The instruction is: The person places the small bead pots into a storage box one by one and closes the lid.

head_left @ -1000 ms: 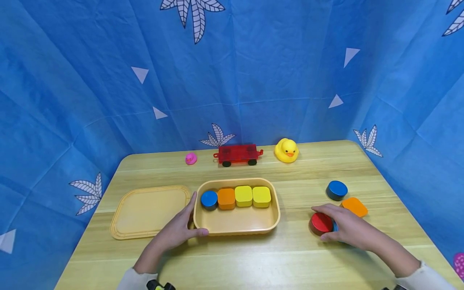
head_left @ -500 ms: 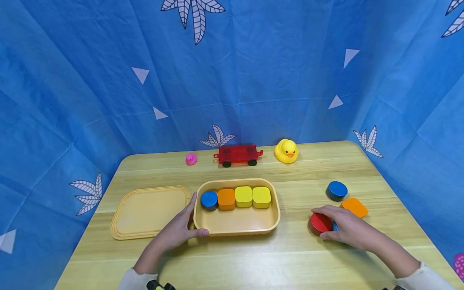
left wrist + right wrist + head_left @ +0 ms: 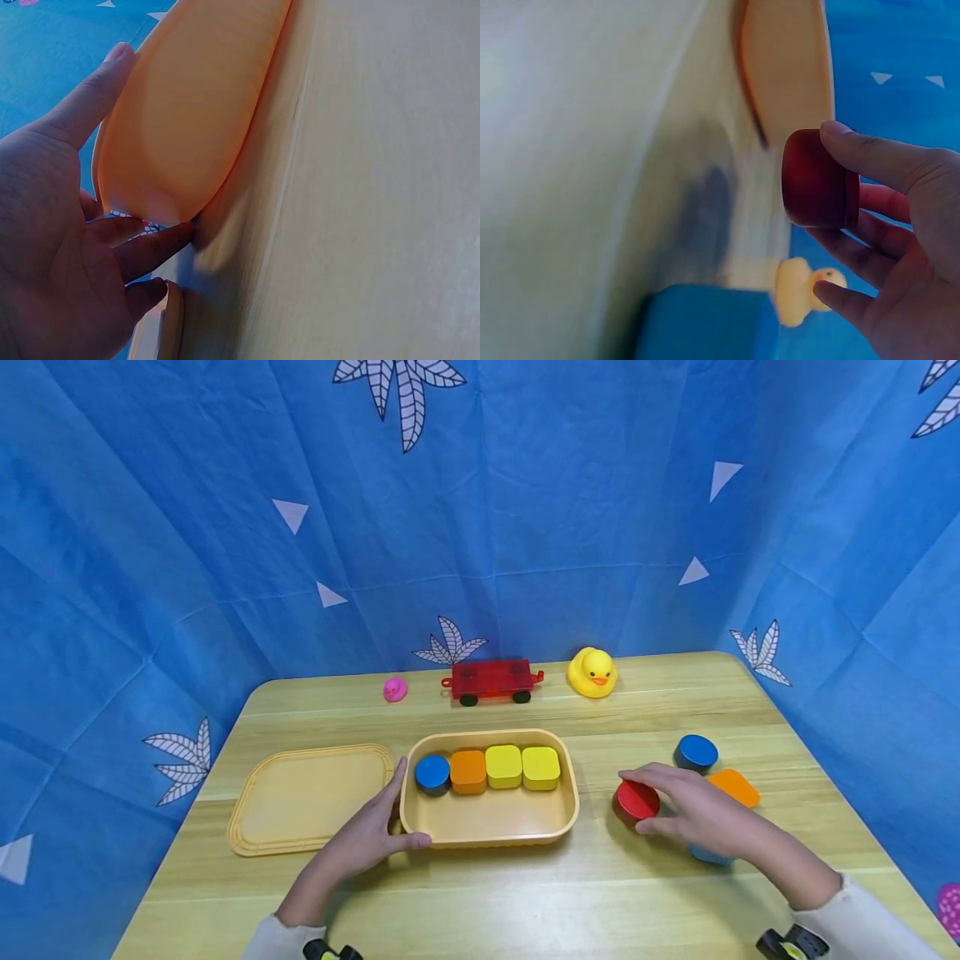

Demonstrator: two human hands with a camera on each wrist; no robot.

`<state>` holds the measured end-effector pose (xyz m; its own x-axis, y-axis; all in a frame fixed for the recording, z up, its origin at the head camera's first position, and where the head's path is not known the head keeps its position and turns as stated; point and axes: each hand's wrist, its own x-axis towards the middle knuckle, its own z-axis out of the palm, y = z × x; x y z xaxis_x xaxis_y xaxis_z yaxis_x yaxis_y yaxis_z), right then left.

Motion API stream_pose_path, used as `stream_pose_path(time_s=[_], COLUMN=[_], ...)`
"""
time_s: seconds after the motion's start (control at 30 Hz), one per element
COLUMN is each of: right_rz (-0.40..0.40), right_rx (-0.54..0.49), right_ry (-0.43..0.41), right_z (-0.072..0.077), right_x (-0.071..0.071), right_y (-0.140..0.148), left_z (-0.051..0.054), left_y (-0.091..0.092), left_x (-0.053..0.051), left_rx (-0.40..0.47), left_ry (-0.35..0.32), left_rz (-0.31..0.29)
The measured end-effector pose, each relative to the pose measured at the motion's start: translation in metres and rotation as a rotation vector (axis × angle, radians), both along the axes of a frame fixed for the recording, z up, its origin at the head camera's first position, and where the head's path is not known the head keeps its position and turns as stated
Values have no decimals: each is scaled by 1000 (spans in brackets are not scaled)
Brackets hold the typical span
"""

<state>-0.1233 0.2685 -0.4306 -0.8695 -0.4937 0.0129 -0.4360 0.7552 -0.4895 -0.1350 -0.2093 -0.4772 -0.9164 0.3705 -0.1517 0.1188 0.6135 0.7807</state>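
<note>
In the head view my left hand holds the left end of a beige plastic box, thumb on the near wall and fingers along the end wall. The left wrist view shows the box between thumb and fingers. Inside stand a round blue block, an orange block and two yellow blocks in a row along the far wall. To the right of the box my right hand pinches a round red block. In the right wrist view the red block hangs above the table.
A beige lid lies left of the box. Right of it are a round blue block, an orange block and a partly hidden light-blue block. A pink duck, red wagon and yellow duck line the back.
My right hand has moved left with the red block, away from the other blocks, and more of the light-blue block shows. The left hand and the box have stayed put.
</note>
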Motion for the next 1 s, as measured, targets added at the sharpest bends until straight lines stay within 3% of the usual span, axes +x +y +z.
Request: stream_pose_path(time_s=[0.13,0.53,1.0], right_rz=[27,75,184], right_rx=[-14,-61,-109], right_ry=[30,-4,-28], right_z=[9,29,20], right_x=[-5,-24,-41], right_y=[-11,-56,-118], left_z=[1,1,-1], left_y=[0,0,0], left_x=[0,1,0], left_rx=[-1,1,-9], left_ry=[0,7,15], left_rz=[1,-6,-11])
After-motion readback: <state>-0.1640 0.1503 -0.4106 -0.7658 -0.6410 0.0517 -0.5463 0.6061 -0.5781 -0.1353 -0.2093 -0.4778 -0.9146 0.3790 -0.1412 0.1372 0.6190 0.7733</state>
